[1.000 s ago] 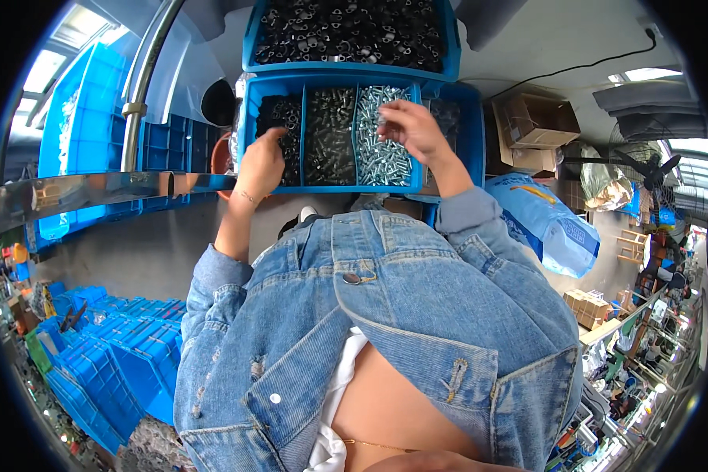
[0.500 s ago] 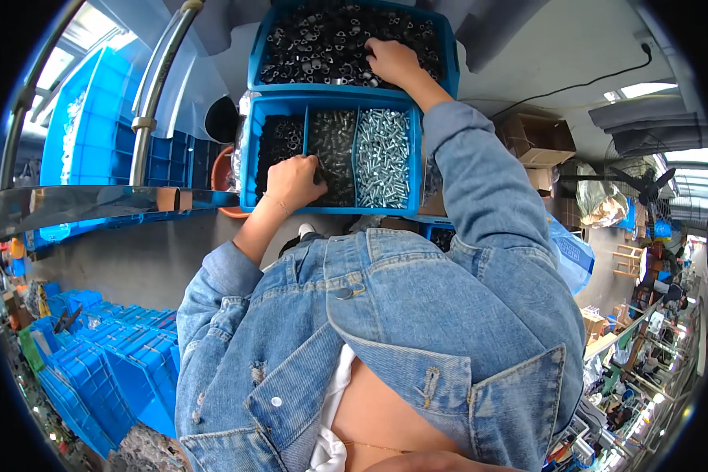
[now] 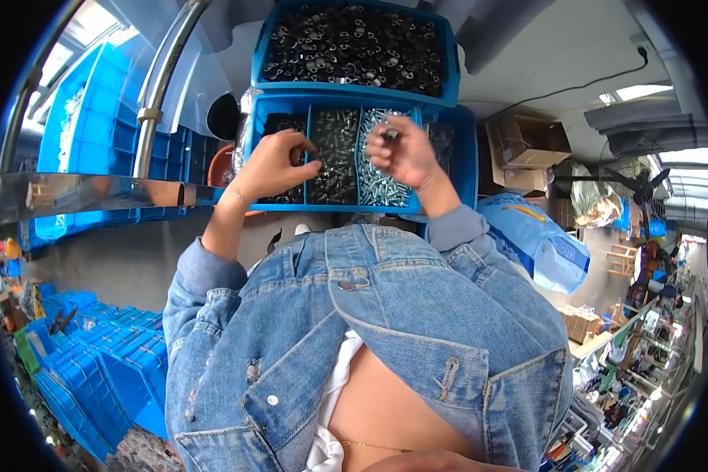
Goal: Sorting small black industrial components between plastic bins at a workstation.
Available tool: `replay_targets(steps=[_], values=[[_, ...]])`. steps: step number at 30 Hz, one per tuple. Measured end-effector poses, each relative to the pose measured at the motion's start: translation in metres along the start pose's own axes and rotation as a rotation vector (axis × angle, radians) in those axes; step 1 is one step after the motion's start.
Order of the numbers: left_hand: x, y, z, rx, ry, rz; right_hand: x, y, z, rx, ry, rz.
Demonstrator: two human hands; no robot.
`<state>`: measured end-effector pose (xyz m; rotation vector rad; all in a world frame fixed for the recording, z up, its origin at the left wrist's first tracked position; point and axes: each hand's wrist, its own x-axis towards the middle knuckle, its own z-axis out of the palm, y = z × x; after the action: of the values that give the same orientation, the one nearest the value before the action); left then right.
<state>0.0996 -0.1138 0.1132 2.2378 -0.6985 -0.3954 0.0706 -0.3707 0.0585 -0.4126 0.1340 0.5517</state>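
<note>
Head view: left hand (image 3: 271,164) pinches closed in the blue plastic divided bin's (image 3: 464,169) dark-screw compartment, while right hand (image 3: 401,153) clamps a small dark metal part (image 3: 389,134). Sorting looks midway; the compartments stay heaped with hardware.

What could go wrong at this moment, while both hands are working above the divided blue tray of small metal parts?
1. The right hand pinches a small dark part above the compartment of shiny screws; if it slips, it may land among them and mix the sorts.
2. The left hand hangs at the left of the divided blue tray, at the dark pieces; a sweep of the denim sleeve might flick pieces over a divider.
</note>
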Motion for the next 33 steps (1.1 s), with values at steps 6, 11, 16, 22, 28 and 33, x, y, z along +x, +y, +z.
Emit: replay_targets(steps=[6,11,16,22,28,33], values=[[0.031,0.047,0.044,0.232,-0.126,0.476,-0.011,0.054,-0.005,-0.056,0.357,-0.027],[0.034,0.031,0.072,0.113,-0.157,0.592,-0.017,0.063,-0.026,0.108,0.381,-0.16],[0.0,0.023,0.038,-0.076,-0.043,0.463,-0.025,0.062,-0.041,0.205,0.467,-0.116],[-0.087,-0.035,0.018,-0.198,0.036,0.148,-0.003,0.041,-0.006,0.04,0.478,-0.008],[-0.145,-0.065,0.023,-0.163,0.224,-0.075,0.121,0.036,0.062,-0.395,0.207,0.005],[-0.149,-0.074,0.027,0.168,0.394,-0.082,0.247,0.091,0.071,-0.875,0.04,-0.158]])
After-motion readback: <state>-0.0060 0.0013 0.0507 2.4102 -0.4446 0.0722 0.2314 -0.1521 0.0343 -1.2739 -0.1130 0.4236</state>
